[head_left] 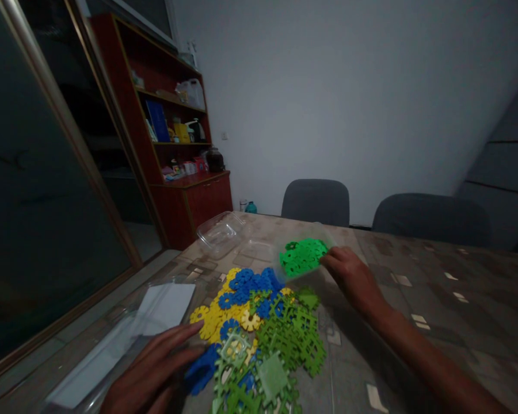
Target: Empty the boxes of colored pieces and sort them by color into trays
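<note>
- Left hand [155, 368] at the table's near edge, palm down, fingers stretched out and loosely apart, gripping nothing. Lower fingertips touch the blue pieces [201, 371] at the near-left rim of the pile; upper fingers point towards the yellow pieces [213, 319].
- White sheet [166, 305] just left of the hand, lying under clear plastic along the table's left edge.
- Dark green pieces [287, 345], flat and toothed, heaped at the near middle of the table [457, 322]. Yellow discs lie at their left, and more blue discs [252, 283] on the far side. All are touching and overlapping.
- Right hand [349, 275] beyond the pile, arm crossing in from the near-right corner. Fingers closed on the right rim of a clear tub [328, 237].
- The tub holds bright green pieces [302, 257] and sits just past the blue discs.
- Empty clear tray [220, 233] near the far-left corner, well apart from both hands.
- Two grey chairs [315, 201] stand behind the table's far edge.
- Red-brown shelf unit [164, 115] against the left wall, its contents too dim to name.
</note>
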`<action>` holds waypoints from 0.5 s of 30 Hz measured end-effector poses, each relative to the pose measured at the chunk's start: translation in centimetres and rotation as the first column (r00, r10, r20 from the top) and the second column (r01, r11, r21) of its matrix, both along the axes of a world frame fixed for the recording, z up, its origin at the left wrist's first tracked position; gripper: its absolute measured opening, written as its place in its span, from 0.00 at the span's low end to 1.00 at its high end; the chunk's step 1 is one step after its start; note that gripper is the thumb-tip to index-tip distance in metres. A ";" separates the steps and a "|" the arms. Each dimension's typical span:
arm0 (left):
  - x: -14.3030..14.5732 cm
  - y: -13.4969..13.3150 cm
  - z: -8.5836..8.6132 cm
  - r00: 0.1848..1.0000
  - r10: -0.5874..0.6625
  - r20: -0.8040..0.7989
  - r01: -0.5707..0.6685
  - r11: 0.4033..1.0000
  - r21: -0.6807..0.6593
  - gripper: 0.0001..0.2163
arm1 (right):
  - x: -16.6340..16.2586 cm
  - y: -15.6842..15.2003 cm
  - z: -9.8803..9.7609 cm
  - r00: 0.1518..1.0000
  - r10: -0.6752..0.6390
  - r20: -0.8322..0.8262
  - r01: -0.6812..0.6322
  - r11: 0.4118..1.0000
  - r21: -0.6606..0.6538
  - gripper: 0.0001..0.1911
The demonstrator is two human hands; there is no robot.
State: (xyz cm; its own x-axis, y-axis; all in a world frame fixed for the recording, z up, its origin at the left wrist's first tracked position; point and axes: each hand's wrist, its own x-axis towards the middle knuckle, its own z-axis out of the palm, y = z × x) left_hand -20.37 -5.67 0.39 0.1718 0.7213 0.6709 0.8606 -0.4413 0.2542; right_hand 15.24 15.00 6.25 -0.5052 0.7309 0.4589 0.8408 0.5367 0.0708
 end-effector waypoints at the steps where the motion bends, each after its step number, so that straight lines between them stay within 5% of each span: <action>1: -0.1 0.0 0.1 1.000 0.019 -0.002 -0.019 1.000 -0.010 0.15 | -0.3 -0.5 0.3 0.997 0.073 0.006 -0.073 0.997 0.039 0.08; 5: 0.1 0.2 0.0 0.999 0.029 -0.044 -0.030 0.999 -0.017 0.15 | -2.3 -2.5 2.0 0.928 0.345 0.141 -0.372 0.884 0.282 0.07; 8: 0.3 0.2 -0.5 0.997 0.027 -0.069 -0.029 0.999 -0.029 0.15 | -3.7 -3.9 3.6 0.869 0.415 0.268 -0.489 0.799 0.350 0.09; 15: -0.5 0.7 -2.6 0.977 -0.071 -0.200 0.057 0.996 -0.073 0.18 | -5.9 -6.0 5.8 0.823 0.403 0.401 -0.537 0.782 0.317 0.09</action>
State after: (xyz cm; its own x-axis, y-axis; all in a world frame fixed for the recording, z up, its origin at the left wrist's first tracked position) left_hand -20.83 -4.99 -2.26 0.3459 0.7466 0.5683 0.8677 -0.4850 0.1091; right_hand 9.38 8.97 12.06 -0.8936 0.1493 0.4234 0.3903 0.7244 0.5683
